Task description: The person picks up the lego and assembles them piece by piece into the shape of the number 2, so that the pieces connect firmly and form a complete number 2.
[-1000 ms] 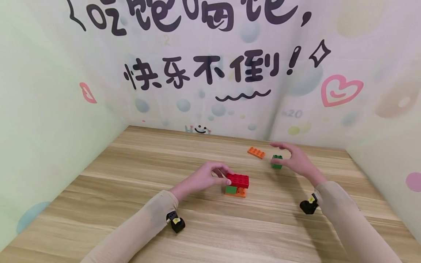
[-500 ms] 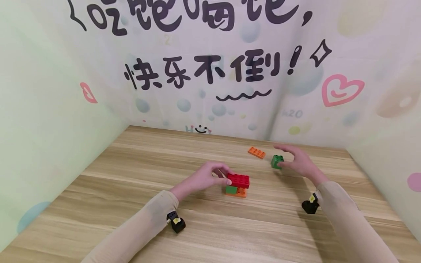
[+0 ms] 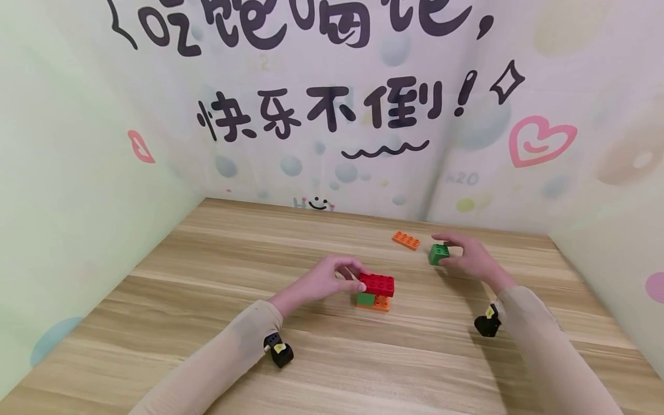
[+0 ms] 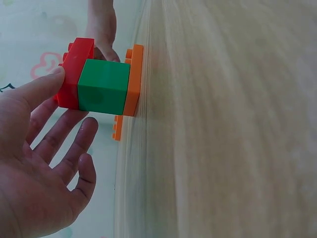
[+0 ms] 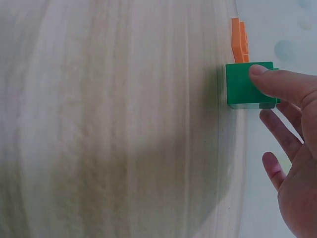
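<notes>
Two pinches, one red, one green

Beige sleeves (image 3: 207,357) come in lowest, over a light wood-grain surface (image 3: 394,369). The left hand (image 3: 329,279) has its grip narrowed on the left end of a red studded plastic brick (image 3: 377,285); that brick tops a plain-sided green plastic block (image 4: 104,87), which stands on one end of a flat orange plastic plate (image 3: 383,304). Farther off, the right hand (image 3: 471,258) pinches a separate green studded cube (image 3: 438,255) between thumb and fingers; whether it touches the surface I can't tell. Just beyond lies a loose orange studded plate (image 3: 406,240), and behind everything rises a white lettered backdrop (image 3: 249,178).
</notes>
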`<state>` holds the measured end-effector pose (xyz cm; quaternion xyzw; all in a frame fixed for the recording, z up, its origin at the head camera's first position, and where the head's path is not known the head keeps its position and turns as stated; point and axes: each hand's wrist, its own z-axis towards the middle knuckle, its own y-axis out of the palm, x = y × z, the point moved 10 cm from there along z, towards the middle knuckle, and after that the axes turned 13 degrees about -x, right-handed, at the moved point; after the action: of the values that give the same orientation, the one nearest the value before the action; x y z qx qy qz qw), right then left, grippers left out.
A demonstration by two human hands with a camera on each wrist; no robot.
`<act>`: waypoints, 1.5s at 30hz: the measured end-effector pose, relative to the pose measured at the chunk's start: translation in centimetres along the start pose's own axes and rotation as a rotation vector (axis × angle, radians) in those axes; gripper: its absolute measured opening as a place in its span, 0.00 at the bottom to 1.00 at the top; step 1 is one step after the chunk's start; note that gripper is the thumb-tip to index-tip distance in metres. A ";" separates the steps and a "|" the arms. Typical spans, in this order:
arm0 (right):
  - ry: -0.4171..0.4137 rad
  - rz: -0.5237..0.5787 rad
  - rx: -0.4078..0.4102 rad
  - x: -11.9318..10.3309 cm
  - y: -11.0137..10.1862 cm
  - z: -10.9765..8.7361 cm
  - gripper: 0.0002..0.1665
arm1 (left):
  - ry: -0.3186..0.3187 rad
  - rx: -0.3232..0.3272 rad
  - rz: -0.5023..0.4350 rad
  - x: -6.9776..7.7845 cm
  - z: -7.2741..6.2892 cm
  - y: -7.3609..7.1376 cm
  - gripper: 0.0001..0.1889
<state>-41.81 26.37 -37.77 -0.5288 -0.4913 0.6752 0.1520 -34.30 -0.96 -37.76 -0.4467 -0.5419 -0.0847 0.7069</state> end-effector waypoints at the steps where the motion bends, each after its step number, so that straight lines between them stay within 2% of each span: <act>1: -0.003 -0.001 0.000 0.0 0.0 0.1 0.36 | 0.000 0.001 0.000 0.0 0.0 0.0 0.14; 11: -0.015 -0.015 0.011 -0.2 0.2 0.4 0.33 | -0.010 0.004 0.002 0.0 0.0 -0.1 0.14; 22: 0.053 -0.009 -0.015 0.5 0.6 0.3 0.32 | -0.009 0.000 -0.010 -0.1 0.1 -0.1 0.14; 35: 0.052 -0.036 0.003 0.9 0.8 0.2 0.31 | -0.009 0.003 -0.018 -0.3 0.1 0.0 0.14; 45: 0.064 -0.028 0.068 0.9 -0.2 -0.1 0.30 | -0.013 0.003 -0.028 -0.4 0.0 0.1 0.14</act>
<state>-42.18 27.16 -38.10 -0.5378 -0.4702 0.6722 0.1948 -34.41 -1.03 -38.11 -0.4387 -0.5529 -0.0909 0.7025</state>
